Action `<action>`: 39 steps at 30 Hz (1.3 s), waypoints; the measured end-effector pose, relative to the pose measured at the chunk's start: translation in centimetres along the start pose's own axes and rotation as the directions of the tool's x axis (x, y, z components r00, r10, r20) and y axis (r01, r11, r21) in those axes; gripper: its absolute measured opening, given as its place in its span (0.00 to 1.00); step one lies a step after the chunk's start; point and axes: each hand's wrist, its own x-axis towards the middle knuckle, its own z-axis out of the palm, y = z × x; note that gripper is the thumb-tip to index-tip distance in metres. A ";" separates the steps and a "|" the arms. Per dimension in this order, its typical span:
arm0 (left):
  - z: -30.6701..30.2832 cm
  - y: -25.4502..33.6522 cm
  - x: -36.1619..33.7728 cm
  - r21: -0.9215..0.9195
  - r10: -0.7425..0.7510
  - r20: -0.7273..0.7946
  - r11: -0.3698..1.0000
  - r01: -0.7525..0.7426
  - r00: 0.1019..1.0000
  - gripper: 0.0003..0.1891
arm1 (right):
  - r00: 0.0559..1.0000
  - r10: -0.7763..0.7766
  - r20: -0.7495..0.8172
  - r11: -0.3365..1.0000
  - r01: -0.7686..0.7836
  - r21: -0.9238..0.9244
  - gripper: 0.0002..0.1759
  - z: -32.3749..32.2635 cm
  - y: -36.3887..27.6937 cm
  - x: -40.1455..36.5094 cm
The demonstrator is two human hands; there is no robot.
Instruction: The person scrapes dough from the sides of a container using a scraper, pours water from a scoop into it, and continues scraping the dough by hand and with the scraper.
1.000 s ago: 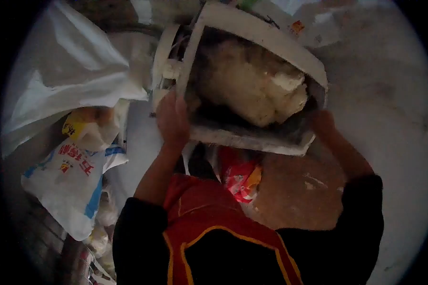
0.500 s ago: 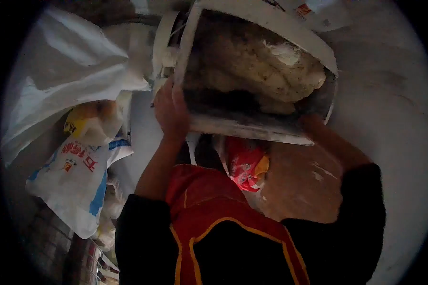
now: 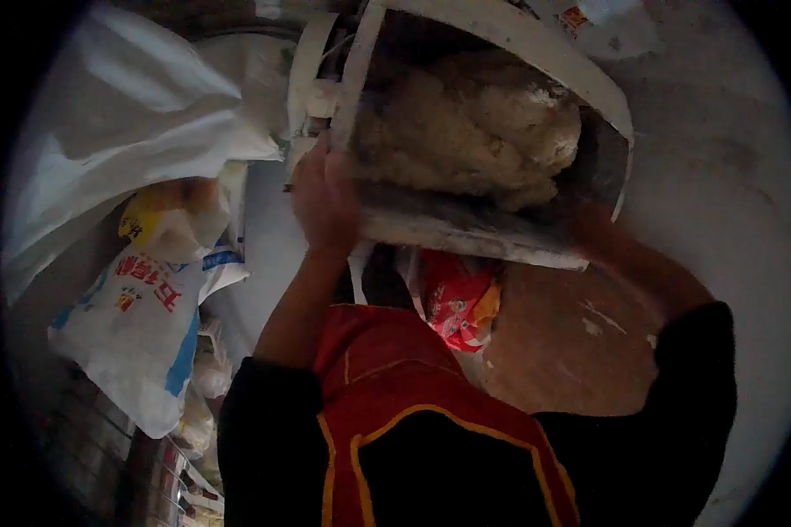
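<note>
Dough: one pale, lumpy mass [image 3: 475,132] inside the deep tub [image 3: 479,241], its long axis running left to right, roughly along the tub's near edge; the knobbly, whiter end points to the right edge.
Dark gaps: between dough and near edge, and wider at the near right corner.
Tub: open mouth facing up and toward the person, long axis left to right, near edge slanting closer to the body at its right end.
Left hand [image 3: 325,198]: clamped on the tub's near left corner, fingers along the left rim.
Right hand [image 3: 599,233]: at the near right corner, well apart from the left hand; blurred and dim, so its grip cannot be told.
Near side: red packet [image 3: 455,299] just beyond the red apron [image 3: 395,351], with a brown surface [image 3: 571,342] to its right.
Left side: white sheeting [image 3: 132,132], then a red-lettered bag [image 3: 136,325] nearer the body.
</note>
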 end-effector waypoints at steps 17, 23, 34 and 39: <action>-0.2 -0.2 -0.1 -0.027 -0.041 -0.019 0.999 0.040 0.999 0.19 | 0.986 0.104 -0.132 0.995 -0.104 0.001 0.11 6.7 -0.3 -2.2; -0.3 -0.1 -0.5 0.026 0.014 -0.022 1.000 -0.013 1.000 0.18 | 0.945 0.322 0.058 0.935 -0.327 0.135 0.09 9.2 1.2 3.6; 0.0 0.0 -0.1 0.142 0.182 -0.098 0.976 -0.167 0.978 0.13 | 0.937 0.311 0.160 0.945 -0.287 -0.155 0.06 -1.5 1.3 -5.5; 0.1 0.3 -0.2 0.103 0.187 -0.079 0.979 -0.178 0.979 0.12 | 0.951 0.255 0.176 0.959 -0.226 -0.172 0.06 5.3 1.7 2.5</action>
